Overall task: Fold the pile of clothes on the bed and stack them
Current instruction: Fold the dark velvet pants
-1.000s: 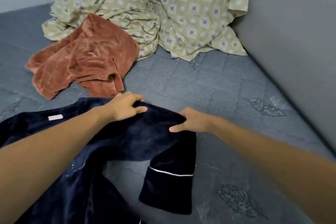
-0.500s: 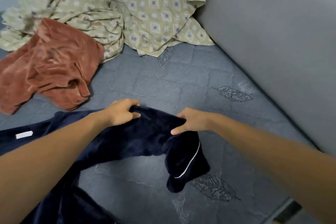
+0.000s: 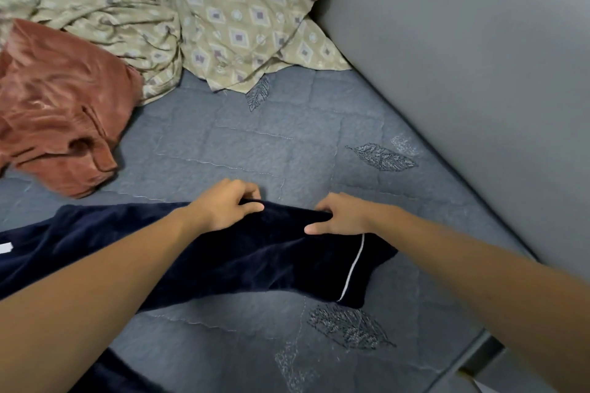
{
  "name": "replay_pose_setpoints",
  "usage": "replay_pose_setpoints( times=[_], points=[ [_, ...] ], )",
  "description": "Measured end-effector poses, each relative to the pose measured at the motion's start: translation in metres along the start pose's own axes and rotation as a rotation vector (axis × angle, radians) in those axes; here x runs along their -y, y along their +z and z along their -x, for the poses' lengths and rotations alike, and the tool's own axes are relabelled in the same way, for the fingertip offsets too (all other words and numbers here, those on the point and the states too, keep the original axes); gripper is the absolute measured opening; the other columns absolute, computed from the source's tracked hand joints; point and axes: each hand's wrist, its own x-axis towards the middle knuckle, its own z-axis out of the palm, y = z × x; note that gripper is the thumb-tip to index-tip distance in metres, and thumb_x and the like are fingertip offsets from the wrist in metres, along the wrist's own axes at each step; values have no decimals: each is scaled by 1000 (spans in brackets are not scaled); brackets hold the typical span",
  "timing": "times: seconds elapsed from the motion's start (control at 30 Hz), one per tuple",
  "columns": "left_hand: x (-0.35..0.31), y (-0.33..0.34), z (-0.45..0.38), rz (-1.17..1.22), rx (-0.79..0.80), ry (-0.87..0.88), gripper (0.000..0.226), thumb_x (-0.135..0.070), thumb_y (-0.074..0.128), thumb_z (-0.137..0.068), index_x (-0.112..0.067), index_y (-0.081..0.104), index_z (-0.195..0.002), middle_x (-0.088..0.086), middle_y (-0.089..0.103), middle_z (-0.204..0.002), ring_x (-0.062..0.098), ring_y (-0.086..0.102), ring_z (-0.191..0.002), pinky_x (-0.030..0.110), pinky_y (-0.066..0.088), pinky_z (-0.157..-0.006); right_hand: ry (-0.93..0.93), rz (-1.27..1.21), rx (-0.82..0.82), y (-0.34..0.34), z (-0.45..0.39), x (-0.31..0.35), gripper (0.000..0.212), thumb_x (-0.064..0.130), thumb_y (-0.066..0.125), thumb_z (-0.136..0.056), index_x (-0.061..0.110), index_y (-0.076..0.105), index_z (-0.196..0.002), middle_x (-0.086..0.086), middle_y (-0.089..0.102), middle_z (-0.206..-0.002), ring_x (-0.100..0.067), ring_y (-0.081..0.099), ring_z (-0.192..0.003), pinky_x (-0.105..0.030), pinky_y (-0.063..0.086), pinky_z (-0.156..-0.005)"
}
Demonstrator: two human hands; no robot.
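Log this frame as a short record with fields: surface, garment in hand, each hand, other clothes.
surface: grey quilted bed cover
garment in hand: dark navy garment with white piping, unfolded
left hand: grips the garment's top edge
right hand: pinches the same edge, apart from the left
other clothes: rust velvet garment, crumpled; beige patterned cloth behind it

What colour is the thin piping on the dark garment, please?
White piping on navy garment, head view.

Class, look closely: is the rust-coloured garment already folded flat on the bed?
No: the rust-coloured garment lies crumpled in a loose heap on the bed, beside the patterned cloth.
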Motion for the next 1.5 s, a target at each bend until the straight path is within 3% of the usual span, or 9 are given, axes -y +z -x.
replay_pose_setpoints(
  times=[0.07, 0.13, 0.23, 0.4, 0.63, 0.93, 1.2, 1.37, 1.5],
  points=[
    [1, 4, 3, -70, -79, 25, 8, -34, 67, -100, -27, 65, -102, -8, 65, -100, 17, 58, -102, 42, 49, -95, 33, 170, -118, 7, -3, 0, 30, 59, 68, -91, 30, 59, -93, 8, 67, -94, -18, 62, -91, -38, 51, -84],
    [5, 2, 8, -111, -154, 13, 22, -40, 64, -100, -30, 62, -119, -9, 56, -110, 19, 50, -115, 42, 43, -102, 20, 169, -222, 13, -2, 5, 31, 54, 67, -94, 31, 55, -110, 9, 65, -107, -19, 61, -102, -41, 51, -90],
    [23, -9, 29, -128, -257, -26, 37, -46, 61, -100, -35, 57, -135, -7, 53, -119, 19, 46, -120, 43, 40, -104, -80, 210, -285, 18, -11, 32, 45, 52, 64, -96, 27, 50, -131, 6, 57, -127, -20, 53, -118, -43, 48, -99],
    [79, -32, 102, -160, -438, -92, 48, -48, 60, -100, -28, 54, -144, -5, 52, -122, 22, 47, -115, 42, 42, -98, -232, 288, -316, 39, -44, 122, 56, 53, 60, -98, 26, 43, -144, 5, 50, -138, -20, 45, -129, -44, 44, -106],
    [191, -43, 261, -141, -590, -278, 57, -44, 61, -100, -25, 48, -152, -5, 52, -137, 23, 47, -123, 43, 44, -101, -493, 346, -300, 115, -94, 288, 64, 48, 66, -96, 23, 43, -150, 1, 51, -145, -23, 45, -136, -46, 41, -112],
    [319, -2, 481, -18, -727, -697, 64, -45, 62, -100, -24, 42, -157, 0, 46, -147, 29, 44, -131, 49, 42, -106, -768, 423, -167, 260, -123, 483, 67, 48, 64, -98, 25, 38, -156, 6, 44, -156, -19, 35, -146, -45, 37, -117],
    [379, 58, 591, 268, -720, -1023, 80, -52, 72, -91, -18, 37, -154, 11, 42, -143, 35, 42, -134, 50, 41, -110, -938, 548, -58, 382, -137, 614, 64, 44, 64, -99, 23, 40, -155, 3, 45, -154, -21, 37, -144, -46, 40, -113],
    [394, 75, 607, 341, -679, -1007, 75, -61, 71, -87, -19, 45, -144, 8, 51, -133, 30, 47, -127, 45, 45, -106, -992, 662, -31, 418, -159, 662, 63, 40, 71, -95, 20, 46, -149, 1, 47, -150, -22, 39, -141, -44, 40, -112],
    [406, 81, 617, 696, -716, -956, 46, -37, 73, -95, -23, 52, -133, 0, 67, -124, 24, 64, -116, 44, 53, -100, -971, 734, 43, 424, -176, 679, 56, 45, 71, -93, 24, 52, -142, 3, 53, -136, -20, 41, -133, -43, 41, -111]
  ],
)
